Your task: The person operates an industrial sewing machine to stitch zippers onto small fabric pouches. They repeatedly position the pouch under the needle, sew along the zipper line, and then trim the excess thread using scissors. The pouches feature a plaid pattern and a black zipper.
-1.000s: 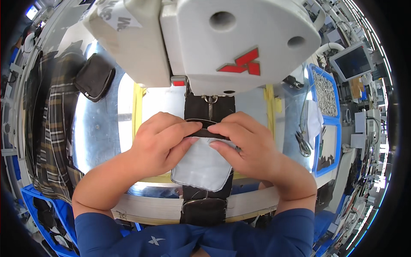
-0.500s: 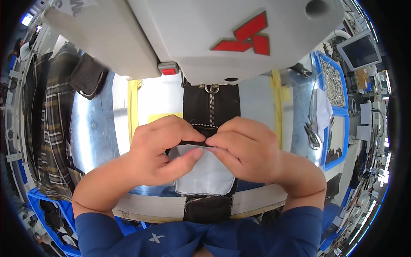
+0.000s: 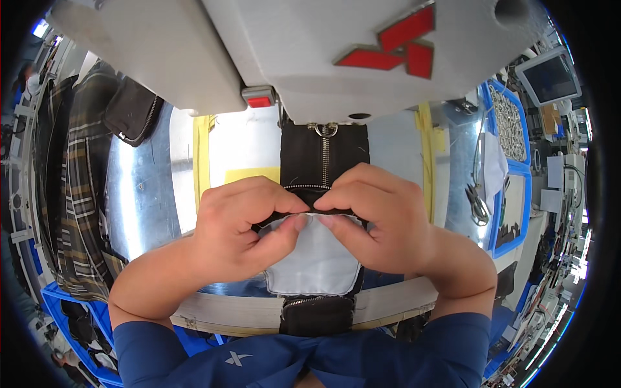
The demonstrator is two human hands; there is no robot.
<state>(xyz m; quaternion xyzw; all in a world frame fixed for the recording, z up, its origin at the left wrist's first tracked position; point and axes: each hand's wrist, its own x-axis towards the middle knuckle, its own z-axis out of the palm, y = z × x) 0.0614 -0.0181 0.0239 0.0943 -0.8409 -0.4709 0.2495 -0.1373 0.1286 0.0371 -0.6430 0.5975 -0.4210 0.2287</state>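
My left hand (image 3: 236,223) pinches the upper edge of a white fabric panel (image 3: 315,255) with thumb and fingertips. Beside it, my right hand (image 3: 385,220) pinches the same edge, the two hands' fingertips almost meeting. The panel joins black fabric (image 3: 297,152), partly hidden under my fingers. A straight metal zipper (image 3: 325,155) runs up that black fabric to a D-shaped ring (image 3: 327,130) by the machine. A curved zipper (image 3: 304,187) crosses just above my fingertips. Below the panel, a black zippered piece (image 3: 317,315) hangs over the table's near edge.
A large white machine head (image 3: 310,77) overhangs the work. Plaid fabric (image 3: 87,194) and a black zippered pouch (image 3: 132,111) lie at left. At right are scissors (image 3: 477,207), a blue bin (image 3: 525,139) of metal hardware and a screen (image 3: 548,77). Yellow tape (image 3: 202,155) marks the table.
My right fingers have spread slightly, with the thumb lower against the white panel and the index fingertip above its edge. The left hand keeps its pinch. The view has shifted slightly.
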